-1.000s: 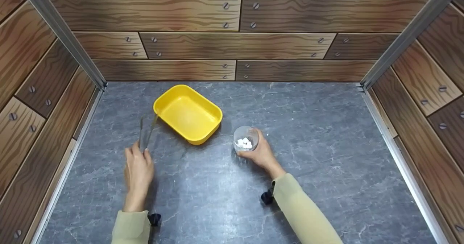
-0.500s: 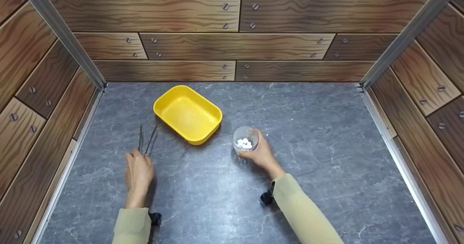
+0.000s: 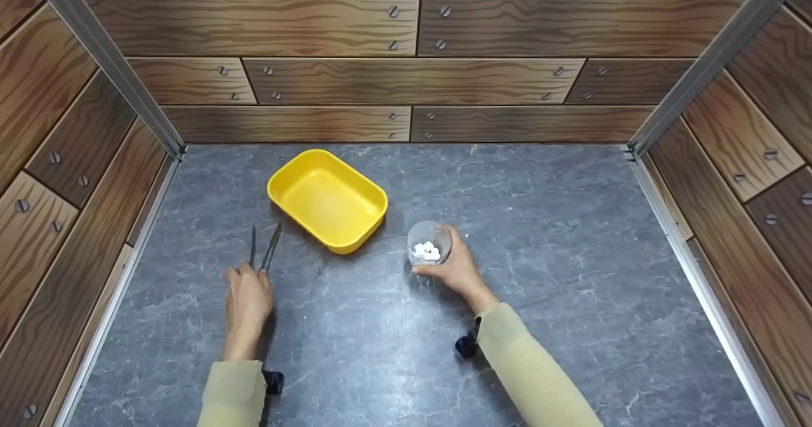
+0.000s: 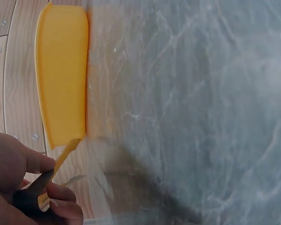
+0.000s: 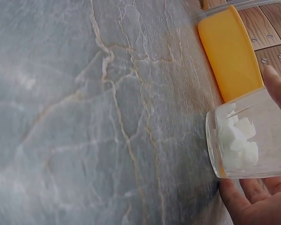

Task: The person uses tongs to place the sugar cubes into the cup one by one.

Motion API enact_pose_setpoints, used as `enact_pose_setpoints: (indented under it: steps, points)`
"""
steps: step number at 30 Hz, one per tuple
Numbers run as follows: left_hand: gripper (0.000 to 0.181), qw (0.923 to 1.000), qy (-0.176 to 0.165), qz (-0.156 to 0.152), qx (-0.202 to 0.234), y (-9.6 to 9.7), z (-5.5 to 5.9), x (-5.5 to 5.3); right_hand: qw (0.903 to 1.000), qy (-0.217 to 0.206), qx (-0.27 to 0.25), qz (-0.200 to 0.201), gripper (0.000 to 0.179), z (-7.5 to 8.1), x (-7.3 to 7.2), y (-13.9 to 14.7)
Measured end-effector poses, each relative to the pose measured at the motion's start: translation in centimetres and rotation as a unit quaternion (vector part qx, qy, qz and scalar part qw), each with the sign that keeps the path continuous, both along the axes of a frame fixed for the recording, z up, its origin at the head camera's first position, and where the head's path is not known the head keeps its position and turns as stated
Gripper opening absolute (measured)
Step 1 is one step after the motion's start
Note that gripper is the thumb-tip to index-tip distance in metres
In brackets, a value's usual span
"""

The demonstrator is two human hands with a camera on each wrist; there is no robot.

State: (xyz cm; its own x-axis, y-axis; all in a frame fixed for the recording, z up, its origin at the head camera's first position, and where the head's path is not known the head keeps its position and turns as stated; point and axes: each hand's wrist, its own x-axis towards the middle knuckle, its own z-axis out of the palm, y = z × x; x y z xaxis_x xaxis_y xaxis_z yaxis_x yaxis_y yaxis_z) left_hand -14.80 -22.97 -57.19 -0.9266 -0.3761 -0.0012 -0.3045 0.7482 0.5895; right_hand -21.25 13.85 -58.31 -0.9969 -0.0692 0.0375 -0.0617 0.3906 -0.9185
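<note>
My left hand [image 3: 248,303] grips a pair of metal tongs [image 3: 273,246] at the left of the head view. The two arms are spread apart with nothing between them. In the left wrist view one serrated tip of the tongs [image 4: 68,152] shows near the end of the yellow bin [image 4: 63,75]. Fingers and thumb of my right hand [image 3: 466,271] wrap round a clear glass [image 3: 429,229] right of the bin. Several small white chunks [image 5: 239,140] lie at the bottom of the glass, which stands upright on the grey marbled surface.
The yellow bin [image 3: 330,202] lies at an angle between the hands, farther back, with a bare inside. Wood-patterned walls [image 3: 406,81] bound the surface at the back and both sides, with metal posts at the corners. A tiny white speck lies right of the glass.
My left hand has drawn the tongs back from the bin's near left edge, then shifted slightly right. The right hand and the glass have stayed put.
</note>
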Motion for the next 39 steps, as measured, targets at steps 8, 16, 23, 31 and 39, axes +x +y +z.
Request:
enact_pose_setpoints:
  steps: [8, 16, 23, 31, 39]
  points:
    - [0.043, 0.9992, -0.018, -0.013, -0.033, -0.2, -0.4, -0.2, 0.9999, -0.012, 0.003, -0.003, 0.106, 0.1, 0.1, 0.0]
    - [0.04, 0.9973, -0.065, -0.011, -0.031, -0.7, -0.6, -0.2, 0.9997, -0.024, 0.008, -0.004, 0.112, 0.0, 0.0, 0.1]
    - [0.039, 0.9969, -0.073, -0.011, -0.027, -1.0, -0.6, -0.4, 0.9999, -0.012, 0.001, 0.001, 0.111, -0.2, 0.0, 0.2]
    - [0.043, 0.9959, -0.079, -0.03, -0.032, -1.4, -0.6, -0.4, 0.9989, -0.039, -0.019, 0.015, 0.112, 0.1, -0.1, 0.8]
    - [0.066, 0.9931, -0.108, -0.027, -0.037, -1.4, 0.1, -0.4, 0.9939, -0.073, -0.032, 0.077, 0.11, 1.2, -0.2, 2.2]
